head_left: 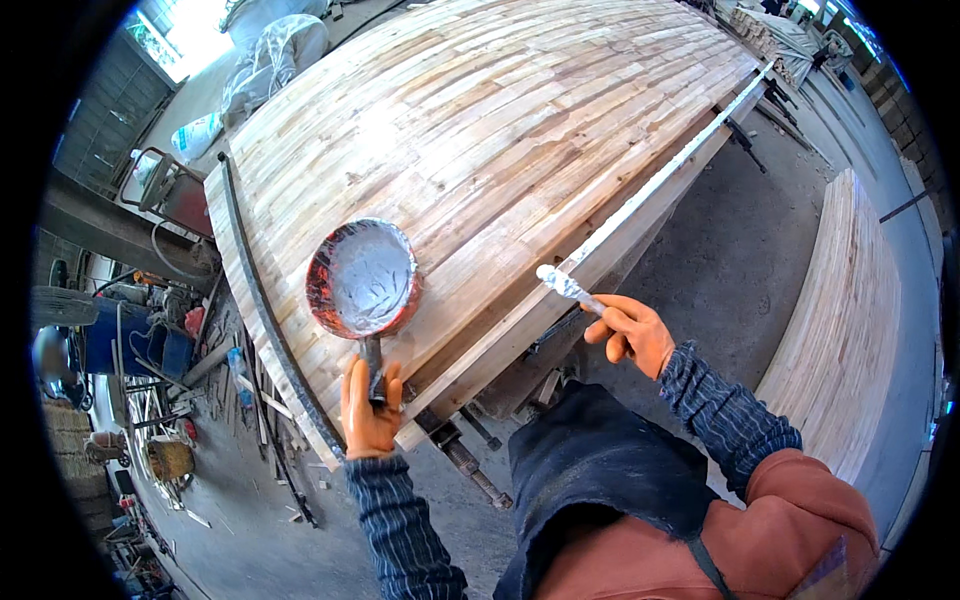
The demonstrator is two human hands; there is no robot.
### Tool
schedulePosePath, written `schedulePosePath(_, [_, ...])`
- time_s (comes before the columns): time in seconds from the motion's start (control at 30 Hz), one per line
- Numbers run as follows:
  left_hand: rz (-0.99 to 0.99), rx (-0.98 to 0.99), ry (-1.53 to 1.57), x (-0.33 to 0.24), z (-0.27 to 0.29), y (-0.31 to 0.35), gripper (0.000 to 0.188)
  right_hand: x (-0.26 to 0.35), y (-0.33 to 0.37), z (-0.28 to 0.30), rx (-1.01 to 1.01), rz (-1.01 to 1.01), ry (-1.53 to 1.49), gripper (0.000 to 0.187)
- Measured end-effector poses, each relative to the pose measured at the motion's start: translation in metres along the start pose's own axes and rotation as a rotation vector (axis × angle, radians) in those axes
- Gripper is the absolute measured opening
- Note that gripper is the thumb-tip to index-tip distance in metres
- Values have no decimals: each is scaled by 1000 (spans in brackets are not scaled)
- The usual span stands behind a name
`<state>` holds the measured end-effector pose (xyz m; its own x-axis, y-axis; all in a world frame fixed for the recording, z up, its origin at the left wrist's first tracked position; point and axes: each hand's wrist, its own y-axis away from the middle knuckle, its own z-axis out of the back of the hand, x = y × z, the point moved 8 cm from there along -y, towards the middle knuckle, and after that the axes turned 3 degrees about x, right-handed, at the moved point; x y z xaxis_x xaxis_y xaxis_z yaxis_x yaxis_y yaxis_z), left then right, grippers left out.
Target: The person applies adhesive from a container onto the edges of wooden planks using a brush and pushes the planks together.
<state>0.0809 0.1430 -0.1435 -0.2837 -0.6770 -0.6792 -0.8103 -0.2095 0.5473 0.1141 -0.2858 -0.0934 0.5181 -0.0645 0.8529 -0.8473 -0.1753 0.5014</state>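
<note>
Brush (pixel 568 286) in right hand (pixel 640 338) sits by white-edged plank (pixel 640 222), floor (pixel 715 255) beyond.

Strong daylight through an opening (pixel 190 35) at upper left, washed out to white, beside a grey wall (pixel 110 90). Grey, dusty floor (pixel 700 230) throughout, with wood scraps (pixel 215 370) strewn along the left. Near them, a blue container (pixel 170 345) and a brown basket (pixel 170 459); farther up, a heavy dark beam (pixel 115 220) and clear plastic sheeting (pixel 285 50) bunched near the light. At right, a long pale panel (pixel 840 310) lying low; at upper right, stacked timber (pixel 765 40) and dark blocks (pixel 890 100) toward the rim.
</note>
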Motion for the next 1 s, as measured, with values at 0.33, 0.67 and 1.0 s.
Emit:
schedulePosePath(0.33, [-815, -289, -1196, 33, 59, 58, 80, -38, -36, 30, -122, 38, 77, 36])
schedulePosePath(0.67, [-671, 9, -1074, 29, 37, 51, 31, 0, -4, 33, -149, 365, 616, 39])
schedulePosePath(1.0, [-560, 2, -1119, 17, 32, 36, 26, -3, 0, 2, -183, 646, 922, 47])
